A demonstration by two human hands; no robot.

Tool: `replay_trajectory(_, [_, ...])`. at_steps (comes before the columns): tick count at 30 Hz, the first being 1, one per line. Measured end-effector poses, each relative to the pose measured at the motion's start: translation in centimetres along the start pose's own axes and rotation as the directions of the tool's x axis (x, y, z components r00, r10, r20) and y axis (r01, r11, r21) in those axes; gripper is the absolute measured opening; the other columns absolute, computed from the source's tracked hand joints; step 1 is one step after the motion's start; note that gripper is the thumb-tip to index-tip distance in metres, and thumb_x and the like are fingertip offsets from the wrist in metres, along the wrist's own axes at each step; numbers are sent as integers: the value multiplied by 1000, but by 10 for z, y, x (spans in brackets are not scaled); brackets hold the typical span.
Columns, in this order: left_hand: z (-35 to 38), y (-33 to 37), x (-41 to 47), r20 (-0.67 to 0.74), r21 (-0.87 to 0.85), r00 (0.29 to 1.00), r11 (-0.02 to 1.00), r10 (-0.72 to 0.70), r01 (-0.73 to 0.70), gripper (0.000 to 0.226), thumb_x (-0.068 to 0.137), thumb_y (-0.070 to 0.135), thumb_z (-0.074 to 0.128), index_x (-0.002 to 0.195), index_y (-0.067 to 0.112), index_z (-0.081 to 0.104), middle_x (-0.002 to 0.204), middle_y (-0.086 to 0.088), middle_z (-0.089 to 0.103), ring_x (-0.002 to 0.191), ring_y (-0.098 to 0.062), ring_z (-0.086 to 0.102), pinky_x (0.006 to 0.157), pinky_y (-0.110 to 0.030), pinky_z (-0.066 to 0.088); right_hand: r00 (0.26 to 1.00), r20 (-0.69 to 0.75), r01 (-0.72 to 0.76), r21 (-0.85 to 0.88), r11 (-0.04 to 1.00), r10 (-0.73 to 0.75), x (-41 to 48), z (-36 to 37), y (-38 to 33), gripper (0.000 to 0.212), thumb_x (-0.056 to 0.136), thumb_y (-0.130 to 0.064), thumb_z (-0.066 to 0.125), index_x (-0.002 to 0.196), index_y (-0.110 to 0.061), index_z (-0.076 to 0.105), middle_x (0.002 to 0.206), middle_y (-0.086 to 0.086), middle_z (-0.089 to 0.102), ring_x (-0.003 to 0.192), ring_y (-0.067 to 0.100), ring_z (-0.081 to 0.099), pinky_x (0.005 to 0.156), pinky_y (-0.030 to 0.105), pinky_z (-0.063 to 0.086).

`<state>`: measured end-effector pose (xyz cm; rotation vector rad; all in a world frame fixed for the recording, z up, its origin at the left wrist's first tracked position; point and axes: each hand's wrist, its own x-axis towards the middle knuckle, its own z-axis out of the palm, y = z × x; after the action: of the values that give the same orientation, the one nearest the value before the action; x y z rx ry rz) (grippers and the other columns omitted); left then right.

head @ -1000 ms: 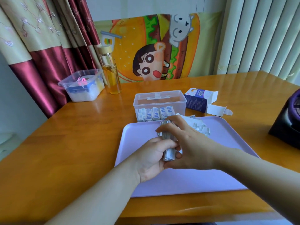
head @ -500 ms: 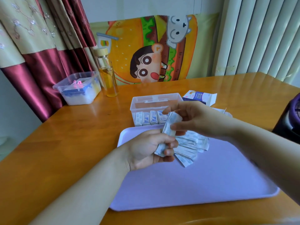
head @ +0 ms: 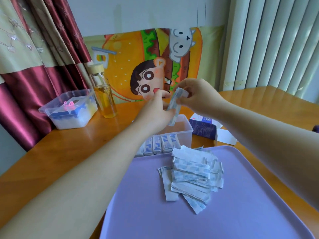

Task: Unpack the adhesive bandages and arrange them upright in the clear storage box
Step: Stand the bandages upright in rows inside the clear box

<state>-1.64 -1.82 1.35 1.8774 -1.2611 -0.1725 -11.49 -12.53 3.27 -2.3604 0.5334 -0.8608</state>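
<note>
Progress partial: one row of bandages [head: 160,144] stands upright against the near wall of the clear storage box [head: 187,135], left hand [head: 155,114] and right hand [head: 195,97] together pinch a small stack [head: 174,107] just above the box, and a loose pile [head: 191,175] lies unsorted on the purple tray [head: 241,209].

Wooden table [head: 69,152] bears purple tray [head: 241,204], clear storage box [head: 186,135], carton [head: 204,131], bottle [head: 105,100], lidded tub [head: 69,118].

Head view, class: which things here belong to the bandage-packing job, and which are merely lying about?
Belong to the job: left hand and right hand gripping a bandage bundle; clear storage box with upright bandages; loose bandages on the purple tray; opened carton.
Lying about: glass bottle; lidded tub; cartoon cloth; curtain.
</note>
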Motion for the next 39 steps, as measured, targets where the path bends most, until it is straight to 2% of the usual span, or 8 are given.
replay_trajectory(5, [11,-18,39,62,-135,989,981,-134,141,31,87,20,64,108,18,42,105,-2,64,80,-12,64,58,-18,52,995,29,-94,-43,995,95,27,12,31,31,84,-7,64,114,-14,61,104,7,65,78,16,55,40,8,36])
replay_trajectory(8, [20,-31,58,144,-191,966,952,-213,239,28,84,13,68,103,15,47,105,-9,64,82,-16,65,63,-24,54,992,47,-115,-91,989,120,38,22,44,33,83,-5,62,115,-13,61,109,9,64,78,18,53,39,9,36])
replay_trajectory(14, [34,-50,79,277,-160,903,911,-327,379,17,85,5,65,82,15,51,83,-6,66,75,-17,65,80,-37,54,977,93,-167,-208,964,190,52,41,66,32,83,-4,61,112,-16,61,108,6,63,89,22,62,61,29,53])
replay_trajectory(21, [53,-68,74,557,-31,709,842,-433,538,14,90,4,58,83,16,56,82,0,62,76,-12,57,76,-23,45,883,342,-76,-570,818,321,51,60,77,34,81,-16,68,114,-15,58,109,5,61,99,26,57,86,36,48])
replay_trajectory(26, [54,-74,72,670,-25,632,840,-388,542,18,96,6,50,99,15,66,114,0,58,99,-16,50,71,-24,43,877,371,98,-760,643,305,50,70,74,27,83,-21,66,108,-19,56,92,-2,60,90,23,50,95,41,30])
replay_trajectory(29, [54,-71,70,676,15,620,848,-399,529,20,97,13,49,111,15,64,130,5,56,102,-11,63,67,-20,50,882,375,168,-816,553,285,49,74,73,19,82,-20,66,90,-19,48,68,-3,46,81,21,46,91,38,29])
replay_trajectory(35, [54,-64,70,688,129,608,891,-396,435,8,97,24,50,101,25,56,117,7,58,90,-6,64,72,-22,50,902,376,254,-859,445,211,44,77,69,31,86,-22,59,65,-20,37,59,-3,41,53,13,34,88,34,25])
replay_trajectory(39, [41,-64,73,684,150,623,909,-380,389,19,95,17,52,110,12,63,114,-3,64,93,-13,62,78,-26,45,901,401,305,-857,415,164,42,78,68,31,90,-25,55,64,-21,37,59,-4,41,53,12,33,97,35,25])
